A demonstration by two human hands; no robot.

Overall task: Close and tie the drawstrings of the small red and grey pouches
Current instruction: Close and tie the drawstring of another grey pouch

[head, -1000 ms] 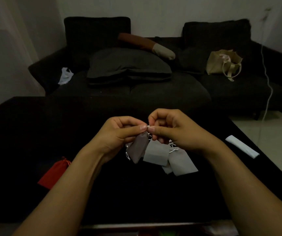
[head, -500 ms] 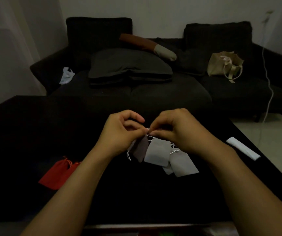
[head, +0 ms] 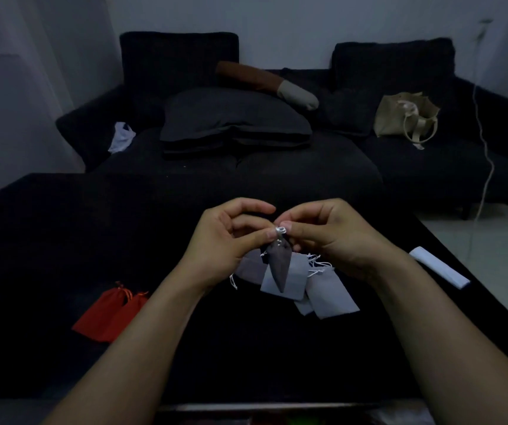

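A small dark grey pouch hangs by its white drawstring above the black table. My left hand and my right hand both pinch the string at its top, fingertips nearly touching. The pouch's mouth is drawn tight and its body points down. Beneath it several light grey pouches lie in a loose pile with white strings showing. Two red pouches with orange strings lie flat at the left.
The black table fills the foreground. A white folded strip lies near its right edge. Behind stands a dark sofa with cushions, a beige bag and a white plastic scrap. A white cable hangs at the right.
The dark grey pouch has swung from flat beside my left hand to hanging point-down between both hands. A loop of string now shows at the fingertips. My left fingers have spread.
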